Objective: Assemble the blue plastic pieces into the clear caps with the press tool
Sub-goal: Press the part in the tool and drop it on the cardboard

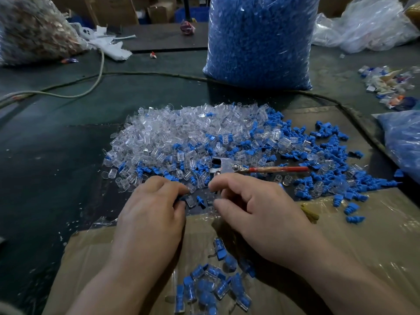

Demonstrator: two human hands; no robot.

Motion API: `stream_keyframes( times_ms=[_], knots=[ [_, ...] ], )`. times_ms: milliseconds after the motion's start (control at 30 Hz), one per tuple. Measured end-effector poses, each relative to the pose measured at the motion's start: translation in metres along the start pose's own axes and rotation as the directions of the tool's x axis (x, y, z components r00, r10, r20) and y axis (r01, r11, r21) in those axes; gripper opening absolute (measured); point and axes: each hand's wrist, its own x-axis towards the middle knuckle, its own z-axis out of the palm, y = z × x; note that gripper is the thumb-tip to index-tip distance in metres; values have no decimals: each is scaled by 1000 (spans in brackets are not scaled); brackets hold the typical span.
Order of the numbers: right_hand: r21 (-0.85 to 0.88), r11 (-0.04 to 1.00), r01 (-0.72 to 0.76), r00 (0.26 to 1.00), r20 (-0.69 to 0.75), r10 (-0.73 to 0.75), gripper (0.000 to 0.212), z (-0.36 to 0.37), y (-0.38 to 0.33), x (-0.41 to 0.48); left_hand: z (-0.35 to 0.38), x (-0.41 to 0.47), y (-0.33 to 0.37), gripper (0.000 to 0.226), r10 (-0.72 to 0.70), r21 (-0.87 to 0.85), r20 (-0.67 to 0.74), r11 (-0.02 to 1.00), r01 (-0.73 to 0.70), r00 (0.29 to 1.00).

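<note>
Starting close in, a little heap of finished pieces [204,289], blue inside clear, lies on the cardboard [341,235] between the two arms. That is a good spot to keep done ones apart from loose ones. Just past it, both hands are at the near edge of the big pile. The left hand [150,214] has its grip curled tight, and its fingertips pinch a blue piece [181,198]. The right hand [261,214] has its grip curled too, thumb close to first finger, but I cannot tell if it has hold of anything. A loose clear cap [189,201] lies on the bench [56,144] between the two hands. I think the hands are picking one of each to fit together. The press tool [223,166] lies flat just behind the fingers, red handle pointing right, no hand on it, near enough for the squeeze. Farther back the clear caps [177,130] sit in a heap, with blue pieces [329,180] spread to its right. Far off stands a big bag [259,42] full of blue bits.
</note>
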Motion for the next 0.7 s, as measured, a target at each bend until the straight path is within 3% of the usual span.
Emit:
stream_keyframes(
  times_ms=[133, 300, 500, 700],
  knots=[
    [-43, 996, 73, 997, 42, -71, 23, 4, -6, 0, 3, 0, -1, 14, 50, -40, 4, 998, -50, 999],
    [12, 998, 57, 996, -69, -56, 22, 5, -1, 1, 3, 0, -1, 5, -21, -174, -79, 985, 7, 997],
    [33, 998, 56, 996, -77, -53, 24, 8, 2, 2, 3, 1, -1, 22, 73, -72, 7, 995, -72, 997],
    [41, 998, 43, 997, -63, -40, 25, 9, 2, 3, 4, 2, -1, 21, 43, -71, 30, 997, -41, 999]
  ],
)
